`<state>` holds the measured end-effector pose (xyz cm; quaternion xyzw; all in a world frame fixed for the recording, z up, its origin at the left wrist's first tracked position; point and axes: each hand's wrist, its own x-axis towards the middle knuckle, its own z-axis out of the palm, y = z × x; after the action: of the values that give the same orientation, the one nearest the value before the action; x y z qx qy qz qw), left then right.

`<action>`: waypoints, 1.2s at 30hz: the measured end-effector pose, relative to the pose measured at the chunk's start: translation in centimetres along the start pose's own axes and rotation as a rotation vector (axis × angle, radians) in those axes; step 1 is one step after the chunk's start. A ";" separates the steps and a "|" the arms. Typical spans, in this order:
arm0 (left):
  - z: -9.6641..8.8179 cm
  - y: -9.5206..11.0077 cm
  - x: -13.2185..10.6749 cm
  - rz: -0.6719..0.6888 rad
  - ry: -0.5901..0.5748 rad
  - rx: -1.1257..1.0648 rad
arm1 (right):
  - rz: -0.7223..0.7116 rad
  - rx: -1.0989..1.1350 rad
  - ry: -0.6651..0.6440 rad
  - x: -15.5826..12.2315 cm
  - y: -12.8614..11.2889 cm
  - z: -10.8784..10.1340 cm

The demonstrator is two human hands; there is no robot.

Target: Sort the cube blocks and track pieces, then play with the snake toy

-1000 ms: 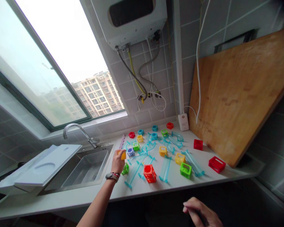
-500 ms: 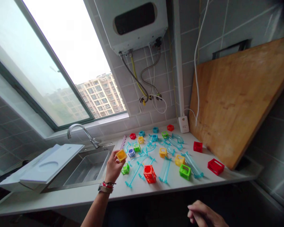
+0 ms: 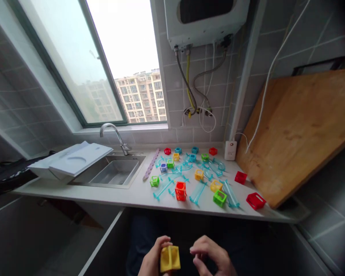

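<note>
My left hand [image 3: 151,257] grips a yellow cube-shaped toy block [image 3: 170,259] low in front of me, below the counter's front edge. To its right, my right hand [image 3: 214,256] has its fingers curled but apart, with nothing visible between them and a gap to the block. On the counter, an orange-red block [image 3: 180,191] stands taller than its neighbours near the front edge. Around it lie clear teal track pieces [image 3: 198,192], a green block frame [image 3: 220,198], a yellow block frame [image 3: 216,186] and another green block frame [image 3: 154,181].
Several more coloured blocks sit farther back, beside a purple strip [image 3: 151,165]. A sink [image 3: 115,172] with a faucet [image 3: 115,135] and a white foam box [image 3: 74,158] are at left. At right, a wooden board [image 3: 301,130] leans against the wall near a white device [image 3: 230,150].
My left hand has brought the yellow block from over the counter down and right, in front of me. My right hand has moved left towards it. The view has turned left.
</note>
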<state>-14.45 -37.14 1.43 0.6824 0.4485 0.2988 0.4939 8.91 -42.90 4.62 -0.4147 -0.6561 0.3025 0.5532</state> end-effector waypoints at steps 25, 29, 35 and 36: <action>1.8 9.4 -3.8 0.144 -0.112 -0.160 | 0.024 0.073 -0.172 -2.5 -5.0 -2.1; 2.4 8.4 -3.9 0.069 -0.120 -0.254 | 0.049 -0.172 -0.092 0.8 -3.6 -5.3; 2.9 7.3 -4.3 0.028 -0.125 -0.383 | 0.127 -0.695 -0.042 9.9 1.2 -11.3; 2.9 7.2 -4.4 0.025 -0.120 -0.396 | 0.153 -0.794 -0.051 11.5 2.1 -12.0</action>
<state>-11.56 -43.13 7.45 0.5941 0.3422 0.3461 0.6404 20.61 -32.53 10.71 -0.6361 -0.7027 0.0761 0.3096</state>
